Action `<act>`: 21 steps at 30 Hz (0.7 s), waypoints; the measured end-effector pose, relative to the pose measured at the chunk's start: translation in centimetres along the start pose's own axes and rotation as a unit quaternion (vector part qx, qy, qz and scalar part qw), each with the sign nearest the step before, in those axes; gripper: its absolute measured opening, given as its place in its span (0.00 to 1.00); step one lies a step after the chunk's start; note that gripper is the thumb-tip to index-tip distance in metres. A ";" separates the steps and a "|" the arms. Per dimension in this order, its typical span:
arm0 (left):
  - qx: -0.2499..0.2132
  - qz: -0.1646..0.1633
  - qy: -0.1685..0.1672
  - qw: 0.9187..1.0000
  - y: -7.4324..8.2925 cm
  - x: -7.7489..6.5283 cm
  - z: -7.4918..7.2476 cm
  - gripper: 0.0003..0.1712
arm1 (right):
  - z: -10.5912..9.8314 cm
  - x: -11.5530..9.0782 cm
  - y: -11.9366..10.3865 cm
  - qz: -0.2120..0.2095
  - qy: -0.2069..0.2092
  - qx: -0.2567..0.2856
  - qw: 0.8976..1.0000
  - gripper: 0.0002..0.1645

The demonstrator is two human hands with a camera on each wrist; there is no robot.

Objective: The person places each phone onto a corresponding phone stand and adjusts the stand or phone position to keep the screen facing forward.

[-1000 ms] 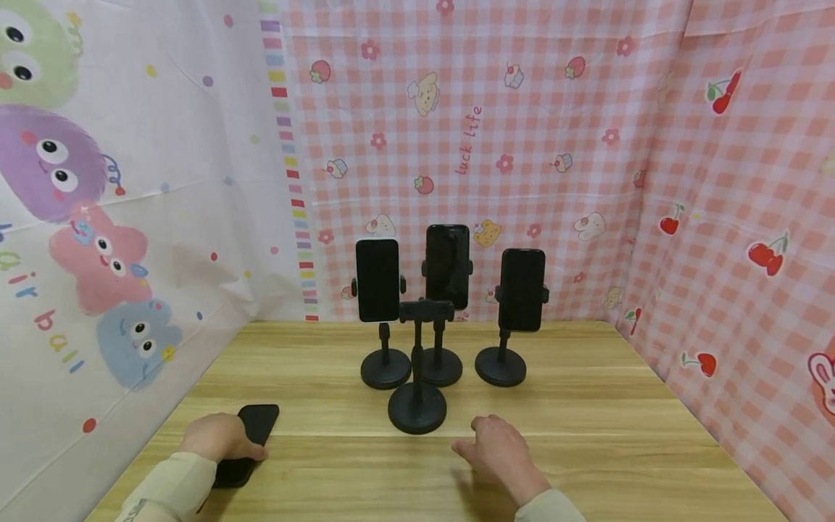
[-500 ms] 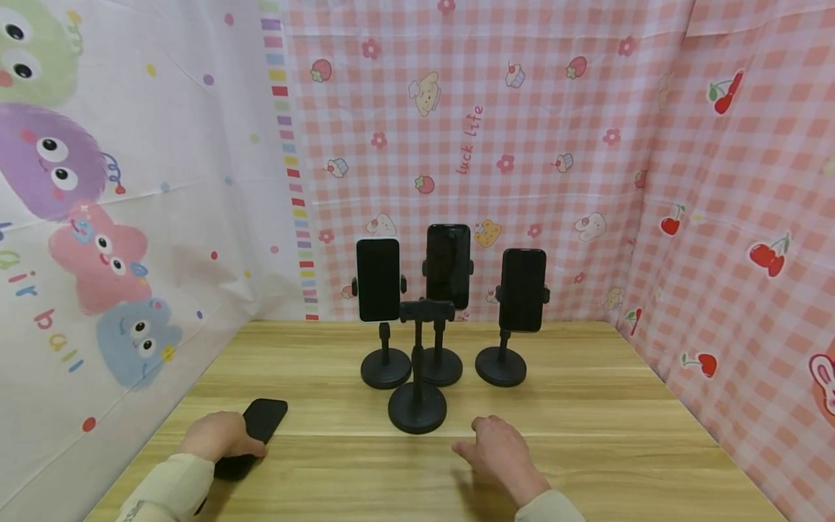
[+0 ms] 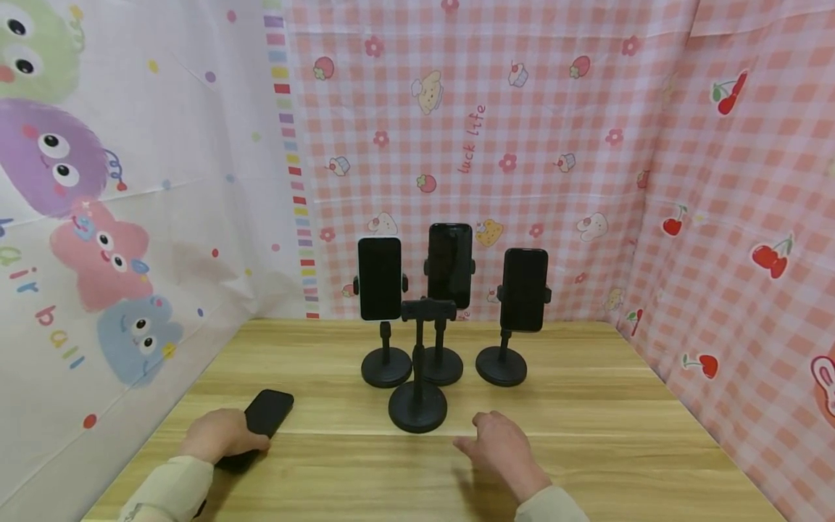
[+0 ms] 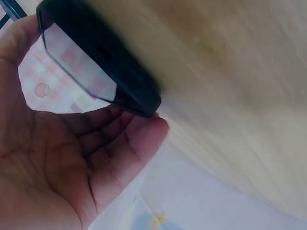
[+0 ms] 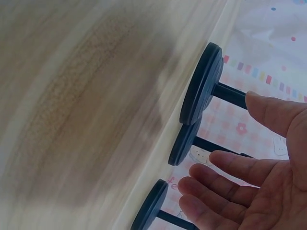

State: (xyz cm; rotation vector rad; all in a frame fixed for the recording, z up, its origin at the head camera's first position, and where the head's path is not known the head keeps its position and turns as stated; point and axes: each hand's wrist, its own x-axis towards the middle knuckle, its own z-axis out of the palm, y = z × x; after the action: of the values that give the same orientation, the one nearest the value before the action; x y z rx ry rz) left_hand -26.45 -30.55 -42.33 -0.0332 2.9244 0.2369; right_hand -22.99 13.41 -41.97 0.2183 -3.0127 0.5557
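Note:
At the table's left side my left hand [image 3: 220, 433] grips a black smartphone [image 3: 270, 412] across its width. In the left wrist view the phone [image 4: 108, 60] is edge-on close over the wood, its glossy face mirroring the pink cloth, thumb and fingers at its edges. My right hand [image 3: 504, 449], relaxed and holding nothing, is low over the table right of the front phone stand [image 3: 417, 408]. That black stand has a round base, and its clamp carries no phone. In the right wrist view the fingers of my right hand [image 5: 235, 191] are loosely spread beside the stands.
Behind the front stand are three more black stands, each holding an upright phone: left [image 3: 380, 279], middle [image 3: 450, 264] and right [image 3: 525, 290]. The front stand overlaps the middle one. Patterned cloths [image 3: 509, 109] hang around the wooden table [image 3: 587, 413].
The phone in my left hand has slid and turned a little, its far end shifting away and to the right. My right hand and the stands stay put.

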 end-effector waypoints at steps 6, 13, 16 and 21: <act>-0.021 0.018 0.046 0.999 0.7 0.5 0.4 0.35 | -0.2 0.3 0.0 -0.001 -0.003 -0.005 1.000 0.30; -0.039 0.026 0.098 0.994 3.1 0.7 0.4 0.34 | -0.6 0.4 0.0 -0.003 0.001 -0.007 1.000 0.31; -0.050 0.033 0.118 0.991 4.0 0.8 0.6 0.34 | -0.7 0.3 0.0 -0.002 0.001 -0.006 1.000 0.31; -0.072 0.034 0.147 0.986 5.4 0.9 0.8 0.35 | -0.9 0.3 -0.1 -0.003 0.004 -0.003 1.000 0.31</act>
State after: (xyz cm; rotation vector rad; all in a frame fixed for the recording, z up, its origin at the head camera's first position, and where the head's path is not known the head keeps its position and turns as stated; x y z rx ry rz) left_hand -27.38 -25.10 -42.41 0.0091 3.1987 0.4948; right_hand -23.23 13.58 -41.07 0.2232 -3.0048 0.5449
